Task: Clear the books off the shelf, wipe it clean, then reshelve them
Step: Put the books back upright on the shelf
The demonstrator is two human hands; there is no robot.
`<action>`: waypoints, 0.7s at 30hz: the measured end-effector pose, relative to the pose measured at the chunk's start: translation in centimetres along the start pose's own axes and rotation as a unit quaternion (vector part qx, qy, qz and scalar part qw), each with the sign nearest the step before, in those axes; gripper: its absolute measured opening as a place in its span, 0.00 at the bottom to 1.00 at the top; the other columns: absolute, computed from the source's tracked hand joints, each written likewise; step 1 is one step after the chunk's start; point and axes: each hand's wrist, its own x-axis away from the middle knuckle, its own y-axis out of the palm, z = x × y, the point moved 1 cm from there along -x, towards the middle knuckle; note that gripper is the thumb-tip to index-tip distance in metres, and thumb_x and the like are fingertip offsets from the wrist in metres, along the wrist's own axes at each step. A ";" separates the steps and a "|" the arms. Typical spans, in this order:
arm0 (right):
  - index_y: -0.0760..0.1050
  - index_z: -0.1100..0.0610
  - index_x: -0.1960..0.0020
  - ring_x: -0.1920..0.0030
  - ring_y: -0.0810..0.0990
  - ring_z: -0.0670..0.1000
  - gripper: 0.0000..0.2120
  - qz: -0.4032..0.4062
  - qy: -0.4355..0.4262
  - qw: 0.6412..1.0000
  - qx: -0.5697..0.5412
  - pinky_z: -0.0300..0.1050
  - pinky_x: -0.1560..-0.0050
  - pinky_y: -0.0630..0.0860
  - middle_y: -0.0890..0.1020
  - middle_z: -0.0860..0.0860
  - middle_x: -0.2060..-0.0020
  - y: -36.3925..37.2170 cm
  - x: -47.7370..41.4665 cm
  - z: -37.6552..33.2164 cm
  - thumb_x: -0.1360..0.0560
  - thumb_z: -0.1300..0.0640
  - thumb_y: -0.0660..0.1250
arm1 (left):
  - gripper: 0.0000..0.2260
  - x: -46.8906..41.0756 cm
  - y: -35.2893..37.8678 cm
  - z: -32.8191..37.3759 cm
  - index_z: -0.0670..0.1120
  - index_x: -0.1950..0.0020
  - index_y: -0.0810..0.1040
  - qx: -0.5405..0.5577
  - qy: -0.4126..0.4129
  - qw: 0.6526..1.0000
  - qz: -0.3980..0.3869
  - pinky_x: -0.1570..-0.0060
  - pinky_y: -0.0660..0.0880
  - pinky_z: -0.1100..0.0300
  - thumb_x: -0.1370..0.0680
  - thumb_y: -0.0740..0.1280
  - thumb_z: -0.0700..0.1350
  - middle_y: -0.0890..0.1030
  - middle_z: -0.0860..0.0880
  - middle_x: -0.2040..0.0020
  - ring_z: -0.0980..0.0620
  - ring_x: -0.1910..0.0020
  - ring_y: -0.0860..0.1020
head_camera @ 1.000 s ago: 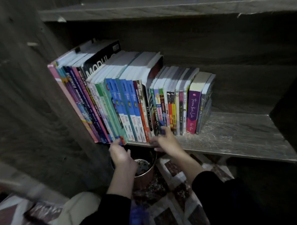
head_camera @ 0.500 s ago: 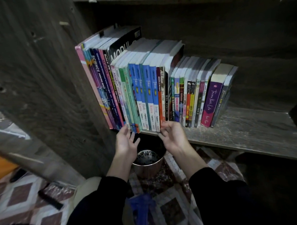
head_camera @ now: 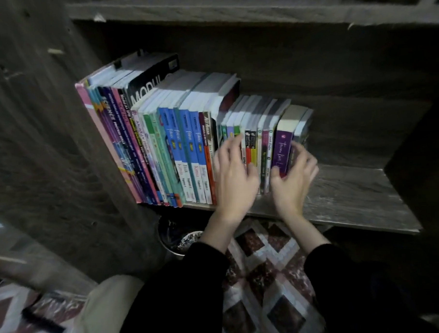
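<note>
While both hands reach onto the grey wood-grain shelf board (head_camera: 353, 193), the row of upright books (head_camera: 177, 148) stands on its left half, butted at nine o'clock against the dark wooden side panel (head_camera: 49, 148). The tall textbooks lean there and the shorter paperbacks run toward three o'clock. The left hand (head_camera: 235, 175) lies over the spines of the short paperbacks near the middle of the row. Its fingers are spread fairly wide and mostly straight, touching rather than clasping, though blur softens the tips. The right hand (head_camera: 293, 173) is at the row's three o'clock end: its thumb sits against the purple paperback (head_camera: 284, 148) and its fingers curl round the grey end book (head_camera: 303, 122), so the last volumes are pinched between them. The upper shelf board (head_camera: 206, 8) overhangs the book tops at twelve o'clock. Under the shelf's front edge, at seven o'clock from the left hand, a round metal pot (head_camera: 177, 240) sits by the brown-and-white patterned floor mat (head_camera: 268, 265), partly hidden by a black sleeve (head_camera: 183, 293). At eight o'clock in the view a beige-clad knee (head_camera: 106, 309) shows, with a slim black object (head_camera: 43, 325) on the floor beside it, too blurred to identify.
</note>
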 end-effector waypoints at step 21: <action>0.59 0.44 0.27 0.27 0.58 0.63 0.37 -0.243 -0.003 0.962 0.128 0.67 0.33 0.62 0.62 0.57 0.27 -0.9 -7.5 0.4 0.32 0.62 0.67 | 0.34 -4.4 1.2 2.0 0.39 0.24 0.54 -0.293 0.008 0.955 -0.042 0.28 0.54 0.49 0.27 0.65 0.42 0.53 0.39 0.24 0.42 0.26 0.51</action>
